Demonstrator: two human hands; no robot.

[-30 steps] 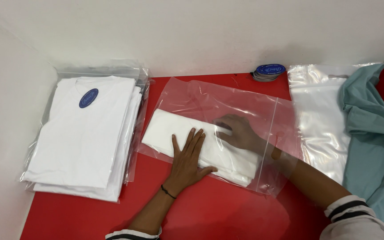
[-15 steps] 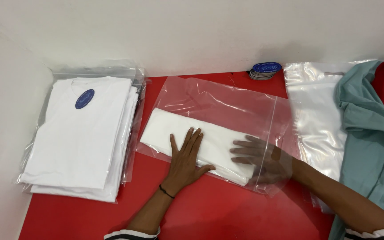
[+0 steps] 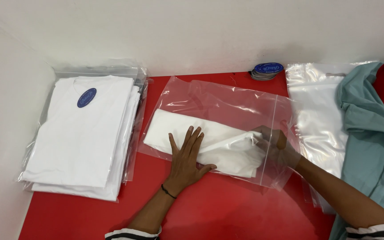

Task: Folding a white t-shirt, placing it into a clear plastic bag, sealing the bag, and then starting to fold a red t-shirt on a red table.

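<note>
A clear plastic bag [image 3: 227,104] lies on the red table [image 3: 227,213] with a folded white garment [image 3: 218,144] inside it. My left hand [image 3: 187,158] lies flat on top of the bag, fingers spread, pressing on the garment's near part. My right hand [image 3: 276,144] is inside the bag's open right end, seen through the plastic, its fingers curled on the garment's right edge. The garment sits slanted in the bag's lower half.
A stack of bagged white shirts [image 3: 85,133] with a blue oval sticker lies at the left by the wall. A pile of empty clear bags [image 3: 316,115] and teal and red garments [image 3: 370,133] lie at the right. A stack of blue stickers [image 3: 266,70] sits at the back.
My right hand slid from deep inside the bag to its right opening and now curls on the garment's right edge. My left hand stayed pressed flat on the bag.
</note>
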